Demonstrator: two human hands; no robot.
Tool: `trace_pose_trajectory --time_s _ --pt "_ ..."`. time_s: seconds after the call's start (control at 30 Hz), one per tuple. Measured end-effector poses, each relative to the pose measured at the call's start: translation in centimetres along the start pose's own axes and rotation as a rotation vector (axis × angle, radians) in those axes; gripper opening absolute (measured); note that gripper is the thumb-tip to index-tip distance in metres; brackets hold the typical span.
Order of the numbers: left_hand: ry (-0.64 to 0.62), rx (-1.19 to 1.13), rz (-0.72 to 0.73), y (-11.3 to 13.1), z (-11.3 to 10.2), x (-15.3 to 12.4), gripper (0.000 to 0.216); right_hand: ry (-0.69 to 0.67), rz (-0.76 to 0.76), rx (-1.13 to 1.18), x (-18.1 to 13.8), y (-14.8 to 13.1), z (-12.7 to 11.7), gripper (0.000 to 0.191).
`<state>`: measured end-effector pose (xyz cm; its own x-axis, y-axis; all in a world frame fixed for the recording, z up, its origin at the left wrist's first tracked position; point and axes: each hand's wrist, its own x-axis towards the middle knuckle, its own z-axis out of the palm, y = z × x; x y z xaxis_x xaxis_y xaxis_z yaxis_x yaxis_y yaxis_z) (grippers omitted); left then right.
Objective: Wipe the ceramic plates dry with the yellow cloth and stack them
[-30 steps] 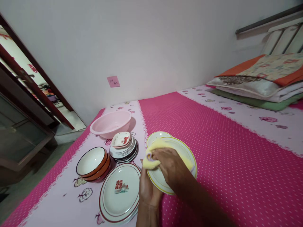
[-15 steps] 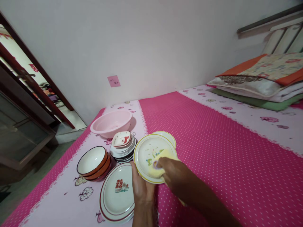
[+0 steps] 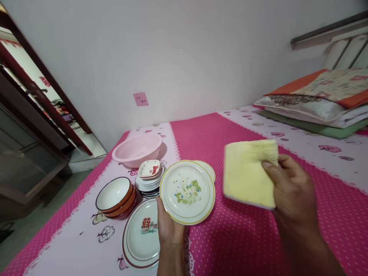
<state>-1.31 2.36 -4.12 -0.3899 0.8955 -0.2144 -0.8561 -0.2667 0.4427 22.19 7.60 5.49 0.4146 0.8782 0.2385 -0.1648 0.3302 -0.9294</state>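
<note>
My left hand [image 3: 169, 230] grips the lower left rim of a white plate [image 3: 186, 193] with a yellow edge and a green floral print, thumb along the rim and the other fingers hidden beneath. The plate is held up, facing me. My right hand [image 3: 293, 188] pinches a folded yellow cloth [image 3: 248, 172] by its right side, to the right of the plate and apart from it. Behind the held plate, another yellow-rimmed plate [image 3: 207, 168] partly shows. Left of my left hand lies a stack of larger red-rimmed plates [image 3: 139, 245].
A pink basin [image 3: 136, 151] stands at the back left. In front of it are small square dishes [image 3: 149, 168] on stacked plates [image 3: 146, 186], and orange bowls [image 3: 115, 195]. Folded bedding [image 3: 313, 103] lies far right on the pink dotted bedspread [image 3: 230, 237]. A wall [image 3: 201, 57] rises behind.
My right hand has lifted the yellow cloth off the plate and moved right with it, uncovering the floral print. My left hand keeps its hold on the plate.
</note>
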Motion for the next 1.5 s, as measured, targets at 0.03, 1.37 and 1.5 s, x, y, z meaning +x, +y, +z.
trace_pose_trajectory --time_s 0.03,1.37,1.5 --pt "0.001 -0.01 -0.004 0.0 0.0 0.0 0.061 0.052 -0.062 -0.07 0.3 0.4 -0.1 0.029" --pt "-0.6 1.117 0.336 -3.6 3.6 -4.4 0.085 -0.425 0.153 -0.326 2.7 4.6 0.0 0.041" --pt "-0.559 1.144 0.4 -5.9 2.2 -3.4 0.081 -0.489 0.129 -0.364 2.9 4.2 -0.4 0.038"
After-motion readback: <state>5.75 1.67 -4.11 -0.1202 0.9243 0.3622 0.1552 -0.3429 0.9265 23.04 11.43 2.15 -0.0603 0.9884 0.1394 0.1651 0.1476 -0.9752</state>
